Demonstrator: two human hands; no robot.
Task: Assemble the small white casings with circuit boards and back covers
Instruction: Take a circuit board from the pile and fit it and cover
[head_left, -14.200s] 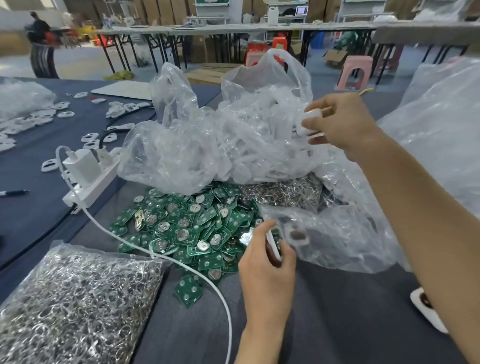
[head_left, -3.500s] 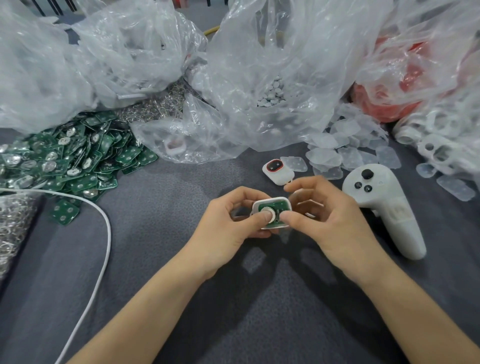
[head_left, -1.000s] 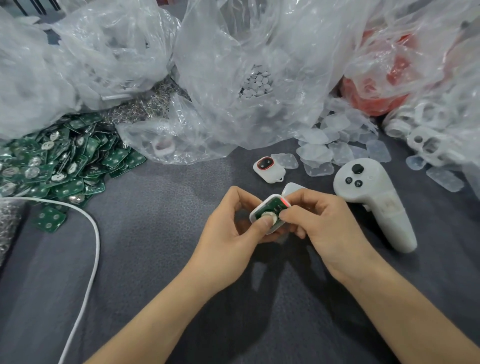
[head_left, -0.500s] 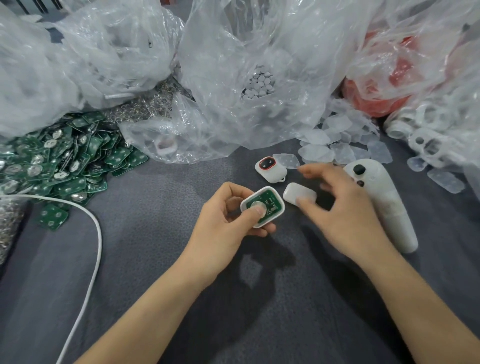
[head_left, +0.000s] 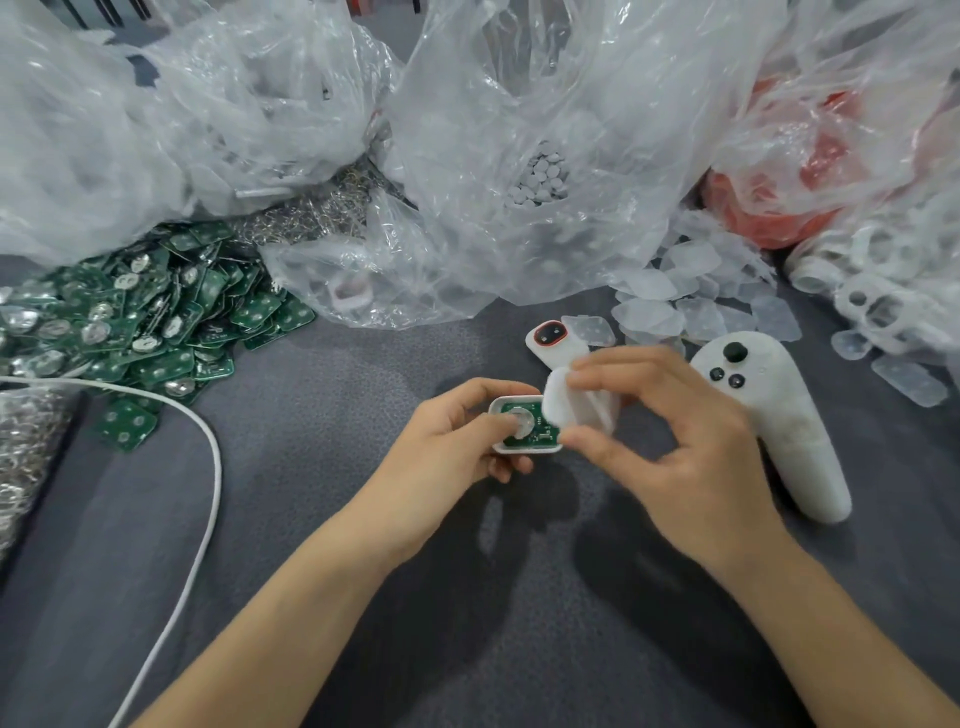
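Grey cloth bench: left hand grips casing with board seated, right hand pinches back cover alongside; next probably align, snap on.

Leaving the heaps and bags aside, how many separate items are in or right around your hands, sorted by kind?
White casings: 2, the held casing in the left hand and the lying casing beyond the hands
Green circuit board: 1, seated in the held casing
Back cover: 1, in the right hand
White controller: 1
White cable: 1
Total: 6
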